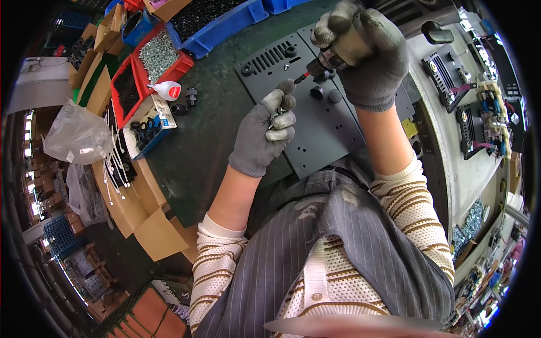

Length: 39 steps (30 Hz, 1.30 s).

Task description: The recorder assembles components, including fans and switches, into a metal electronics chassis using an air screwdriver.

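My right hand [372, 62], in a grey work glove, grips a power screwdriver [349, 45] whose red-collared bit points down and left. Close to the bit's tip are the thumb and forefinger of my gloved left hand [262, 132]. Its other fingers curl round small silver screws [276, 117], partly hidden in the palm. Whether a screw sits on the bit is too small to tell. Below both hands lies a dark grey metal panel [318, 135] with slots and holes. Black round feet [335, 96] stand on it near the screwdriver, and others are at its far-left corner.
Left of the panel are a red bin of silver screws [159, 53], a red bin of black screws [126, 90], a white squeeze bottle [167, 90] and black round parts [191, 96]. A blue bin [225, 28] stands behind. Slotted assemblies [442, 76] lie on the right-hand bench.
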Available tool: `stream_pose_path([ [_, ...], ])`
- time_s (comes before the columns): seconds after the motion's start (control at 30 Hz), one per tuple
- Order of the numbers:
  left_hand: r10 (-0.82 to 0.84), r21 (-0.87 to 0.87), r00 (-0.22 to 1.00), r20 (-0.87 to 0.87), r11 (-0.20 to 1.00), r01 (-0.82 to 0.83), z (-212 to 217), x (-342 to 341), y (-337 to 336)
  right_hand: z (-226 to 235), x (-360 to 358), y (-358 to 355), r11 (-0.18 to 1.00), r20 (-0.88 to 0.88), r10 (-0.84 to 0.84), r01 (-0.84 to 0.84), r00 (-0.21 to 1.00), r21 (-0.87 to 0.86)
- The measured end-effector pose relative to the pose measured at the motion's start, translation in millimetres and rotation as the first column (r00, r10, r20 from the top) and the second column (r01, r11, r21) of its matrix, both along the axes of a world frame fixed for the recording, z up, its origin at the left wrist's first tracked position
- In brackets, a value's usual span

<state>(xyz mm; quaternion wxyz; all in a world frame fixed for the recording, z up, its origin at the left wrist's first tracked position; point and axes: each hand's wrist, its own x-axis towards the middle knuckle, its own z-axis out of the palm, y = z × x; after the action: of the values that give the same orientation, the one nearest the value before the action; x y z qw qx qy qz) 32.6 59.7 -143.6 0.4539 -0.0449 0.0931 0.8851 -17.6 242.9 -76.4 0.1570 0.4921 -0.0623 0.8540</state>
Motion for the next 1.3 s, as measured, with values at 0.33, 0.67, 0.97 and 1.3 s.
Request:
stream_pose_path([
  [0.33,-0.065,-0.495,0.958,-0.280,0.865,-0.086,12.6,13.0,10.5,-5.4,-1.9,-0.3,0.996,-0.225,0.068,-0.080,0.972,-0.042],
  [0.67,-0.120,-0.239,0.987,-0.103,0.967,0.092,11.9,18.0,25.5,18.3,78.5,-3.5,0.961,0.545,-0.270,0.186,0.794,0.204],
  [0.97,-0.179,-0.375,0.976,-0.120,0.919,0.123,19.9,14.9,37.3,-5.5,72.4,11.5,0.905,0.330,-0.318,0.180,0.889,0.386],
  [1.3,-0.716,-0.673,0.356,-0.601,0.213,-0.709,32.0,-74.1,24.8,-5.2,51.6,45.5,0.907,0.730,-0.409,0.335,0.548,0.256],
])
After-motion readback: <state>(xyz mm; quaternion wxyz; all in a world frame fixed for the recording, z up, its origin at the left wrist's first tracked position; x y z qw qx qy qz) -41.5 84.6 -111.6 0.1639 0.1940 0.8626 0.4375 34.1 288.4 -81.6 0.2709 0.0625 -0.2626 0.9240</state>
